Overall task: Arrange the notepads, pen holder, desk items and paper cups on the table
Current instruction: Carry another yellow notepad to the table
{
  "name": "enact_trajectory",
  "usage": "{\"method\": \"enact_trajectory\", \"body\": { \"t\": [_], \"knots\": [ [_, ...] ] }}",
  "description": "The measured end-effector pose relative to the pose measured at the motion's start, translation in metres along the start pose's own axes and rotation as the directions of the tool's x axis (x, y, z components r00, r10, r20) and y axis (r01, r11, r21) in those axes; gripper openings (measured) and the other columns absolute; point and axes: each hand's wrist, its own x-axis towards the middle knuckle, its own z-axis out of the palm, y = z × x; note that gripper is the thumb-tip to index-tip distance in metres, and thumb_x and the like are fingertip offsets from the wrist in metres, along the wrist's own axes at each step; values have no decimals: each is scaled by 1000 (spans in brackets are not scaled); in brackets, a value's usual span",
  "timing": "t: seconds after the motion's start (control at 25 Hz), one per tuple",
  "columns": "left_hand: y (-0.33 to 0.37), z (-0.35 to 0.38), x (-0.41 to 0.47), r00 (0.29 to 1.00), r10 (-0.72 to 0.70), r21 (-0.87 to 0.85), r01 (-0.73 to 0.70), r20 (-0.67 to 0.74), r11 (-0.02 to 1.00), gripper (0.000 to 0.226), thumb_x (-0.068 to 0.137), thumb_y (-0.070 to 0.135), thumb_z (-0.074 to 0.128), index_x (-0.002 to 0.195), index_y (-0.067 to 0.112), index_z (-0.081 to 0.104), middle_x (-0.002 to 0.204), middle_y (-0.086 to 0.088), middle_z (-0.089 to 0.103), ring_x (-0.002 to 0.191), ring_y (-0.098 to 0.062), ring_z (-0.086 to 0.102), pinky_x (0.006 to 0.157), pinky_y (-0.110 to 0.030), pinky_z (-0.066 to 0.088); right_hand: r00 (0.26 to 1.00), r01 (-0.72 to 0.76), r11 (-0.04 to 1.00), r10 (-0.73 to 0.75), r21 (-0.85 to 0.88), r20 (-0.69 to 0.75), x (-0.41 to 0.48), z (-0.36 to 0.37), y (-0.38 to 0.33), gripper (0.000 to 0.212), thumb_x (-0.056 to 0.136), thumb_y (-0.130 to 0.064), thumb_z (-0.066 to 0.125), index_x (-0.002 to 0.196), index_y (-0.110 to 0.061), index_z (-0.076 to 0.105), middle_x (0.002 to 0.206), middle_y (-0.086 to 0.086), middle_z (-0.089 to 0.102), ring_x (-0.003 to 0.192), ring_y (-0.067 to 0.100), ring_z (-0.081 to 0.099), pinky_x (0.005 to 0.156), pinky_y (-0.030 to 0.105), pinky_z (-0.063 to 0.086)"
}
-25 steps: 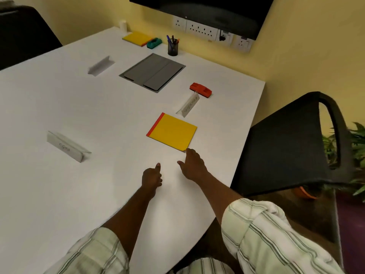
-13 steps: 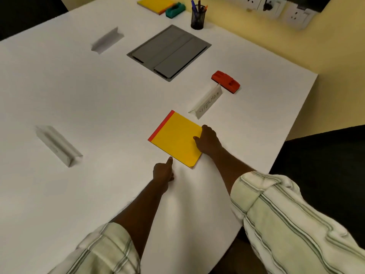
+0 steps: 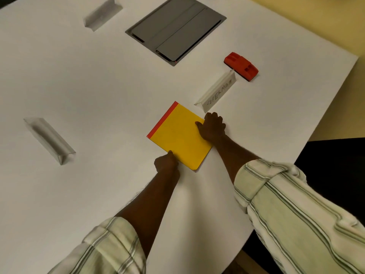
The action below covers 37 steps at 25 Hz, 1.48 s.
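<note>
Two hands touch the yellow notepad, which lies flat on the white counter. The left hand, curled almost closed, pinches its near edge. The right hand, with bent fingers, presses on its right side. Just beyond, a folded name card reads "SUPERMAN", with a red block beside it.

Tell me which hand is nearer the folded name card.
Right. The right hand rests on the yellow notepad's far edge, just below the name card; the left hand is at the notepad's near edge.
</note>
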Motion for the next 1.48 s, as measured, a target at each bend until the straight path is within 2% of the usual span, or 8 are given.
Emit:
{"method": "enact_trajectory", "body": {
  "t": [0.16,0.36,0.48,0.64,0.72,0.92,1.2,1.48],
  "knots": [
    [3,0,5,999,-50,-67,51,20,996,22,92,25,58,82,8,48,78,-8,55,65,-21,56,83,-40,53,993,-107,991,102,86,58,7,3,0,62,92,-55,46,128,-5,42,132,17,44,122,34,41,97,46,37],
    [7,-9,8,994,-47,-19,49,100,999,40,84,25,69,109,4,47,112,-19,56,90,-28,58,87,-39,54,965,-238,954,212,181,153,4,0,0,66,91,-56,49,130,-4,40,135,18,40,124,35,38,101,47,34],
    [2,-17,1,986,-46,61,36,159,997,42,82,23,70,113,5,47,109,-18,52,90,-28,54,90,-40,51,962,-255,931,217,263,166,-10,-7,-1,64,91,-53,51,131,-4,40,135,18,41,125,35,39,101,47,35],
    [-7,-34,-20,986,14,158,-41,167,987,23,85,20,68,90,6,50,104,-16,50,77,-28,54,90,-42,49,963,-252,870,183,424,198,-41,-13,-1,61,94,-48,50,133,-3,37,137,16,45,127,34,43,106,48,35],
    [-11,-49,-37,980,87,146,-113,177,983,33,88,17,65,113,3,50,114,-17,50,96,-35,55,92,-48,49,969,-230,817,142,528,203,-63,-18,-3,61,95,-44,50,134,0,35,137,18,46,126,34,45,105,45,38],
    [-18,-99,-77,945,212,31,-227,251,973,35,95,12,52,128,5,41,137,-20,44,124,-42,44,93,-53,42,980,-201,745,141,636,143,-139,-36,-14,58,96,-38,51,133,3,34,136,21,47,124,35,47,100,40,40],
    [-42,-201,-141,818,445,-84,-448,365,890,44,96,9,49,139,6,38,141,-19,45,126,-41,44,106,-57,35,993,-74,721,118,689,-16,-289,-68,-42,59,97,-35,50,137,1,26,139,21,45,126,36,46,101,41,39],
    [-56,-283,-214,740,557,-88,-570,378,817,41,96,15,51,135,6,44,139,-18,48,123,-40,47,97,-49,38,974,80,756,78,650,-211,-424,-91,-57,59,95,-33,54,136,-2,24,137,21,46,123,36,49,97,40,44]
  ]
}}
